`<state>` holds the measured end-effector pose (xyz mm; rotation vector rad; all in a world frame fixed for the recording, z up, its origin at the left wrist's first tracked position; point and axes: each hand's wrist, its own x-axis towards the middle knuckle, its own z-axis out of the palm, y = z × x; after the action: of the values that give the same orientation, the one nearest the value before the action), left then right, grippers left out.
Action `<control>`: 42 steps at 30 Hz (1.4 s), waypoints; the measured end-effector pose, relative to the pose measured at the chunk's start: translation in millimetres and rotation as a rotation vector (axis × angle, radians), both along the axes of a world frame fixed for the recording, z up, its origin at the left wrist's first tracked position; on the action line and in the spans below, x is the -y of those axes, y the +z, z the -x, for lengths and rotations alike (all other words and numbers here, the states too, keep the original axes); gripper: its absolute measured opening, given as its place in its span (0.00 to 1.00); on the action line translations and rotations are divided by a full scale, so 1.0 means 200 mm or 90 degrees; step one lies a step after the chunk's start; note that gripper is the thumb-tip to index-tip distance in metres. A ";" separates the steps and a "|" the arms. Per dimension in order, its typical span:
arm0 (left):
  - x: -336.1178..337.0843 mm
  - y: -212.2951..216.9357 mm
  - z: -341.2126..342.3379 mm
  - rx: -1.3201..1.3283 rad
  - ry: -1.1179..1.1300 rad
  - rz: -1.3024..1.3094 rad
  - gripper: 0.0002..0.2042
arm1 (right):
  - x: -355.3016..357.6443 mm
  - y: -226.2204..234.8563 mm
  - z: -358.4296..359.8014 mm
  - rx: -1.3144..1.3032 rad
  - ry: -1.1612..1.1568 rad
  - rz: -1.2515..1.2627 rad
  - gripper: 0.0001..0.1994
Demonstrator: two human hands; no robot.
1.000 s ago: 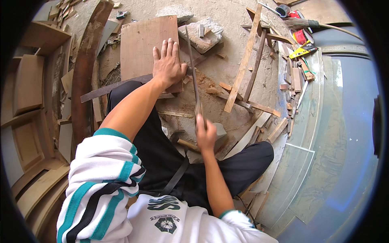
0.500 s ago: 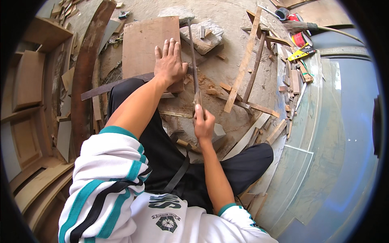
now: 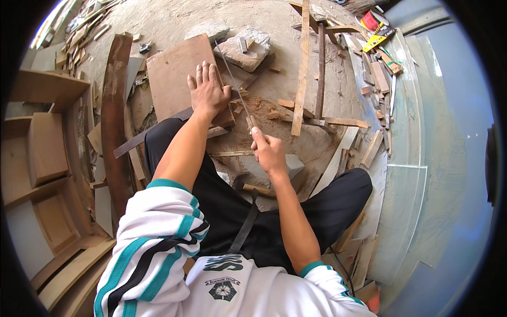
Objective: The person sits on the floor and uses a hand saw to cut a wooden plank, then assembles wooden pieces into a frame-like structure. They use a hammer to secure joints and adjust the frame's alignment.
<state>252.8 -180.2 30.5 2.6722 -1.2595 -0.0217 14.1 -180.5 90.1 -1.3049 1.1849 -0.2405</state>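
Nearest, a person in a white shirt [image 3: 264, 285] sits with black pants [image 3: 232, 222] and knees spread apart. A hammer [image 3: 259, 190] lies between the legs. On the near left are brown wooden boxes [image 3: 47, 150]. On the right are big flat glass sheets [image 3: 406, 211]. The right hand [image 3: 269, 150] is curled tight around the handle of a long, thin saw [image 3: 233, 79]. The saw points far and a bit left, just beside the right edge of a flat brown board [image 3: 177, 74]. The left hand [image 3: 207, 95] lies flat on that board, with its fingers out straight. A dark strip of wood [image 3: 145, 138] sticks out to the left near that wrist. Sawdust [image 3: 259, 108] sits right of the saw. Farther right, long sticks [image 3: 302, 68] lie crossed. Just past the board is a pale, rough stone [image 3: 248, 53]. Far right is a yellow tool [image 3: 377, 40].
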 end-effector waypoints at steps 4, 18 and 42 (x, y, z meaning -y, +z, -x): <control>-0.01 -0.03 -0.02 0.010 -0.010 -0.009 0.40 | -0.16 0.13 0.18 -0.043 0.027 0.033 0.30; 0.00 -0.02 -0.01 -0.009 -0.020 -0.007 0.39 | -0.01 0.13 0.07 -0.009 0.001 -0.074 0.28; 0.00 0.00 0.01 -0.016 -0.036 -0.019 0.41 | -0.03 -0.03 -0.04 -0.006 -0.009 -0.009 0.31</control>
<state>251.4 -180.3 30.5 2.6518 -1.3376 -0.0828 22.8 -174.6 83.6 -1.2876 1.2025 -0.2359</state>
